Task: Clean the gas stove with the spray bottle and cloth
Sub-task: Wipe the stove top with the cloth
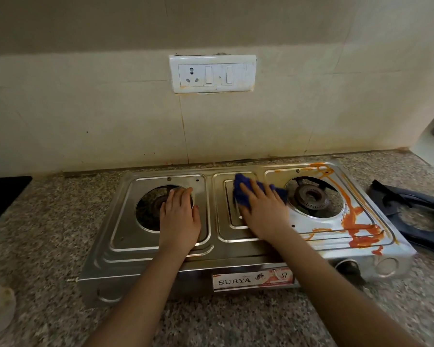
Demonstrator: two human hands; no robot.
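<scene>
1. My left grip lies flat, palm down, with its fingers straight and close together. It rests on the left panel of the two-burner stainless steel gas stove and covers the right edge of the round left burner opening.
2. My right grip is also flat, fingers straight, pressing the crumpled dark blue cloth onto the stove's recessed middle panel. The cloth shows beyond the fingertips and on both sides of the fingers.
3. The round dark right burner is uncovered. Orange-red smears run along the back, right and front of its panel.
4. The stove stands on the speckled grey granite bench, close to the pale tiled wall.
5. Dark metal pan supports lie on the bench just right of the stove.
6. A white switch-and-socket plate sits on the wall above.
</scene>
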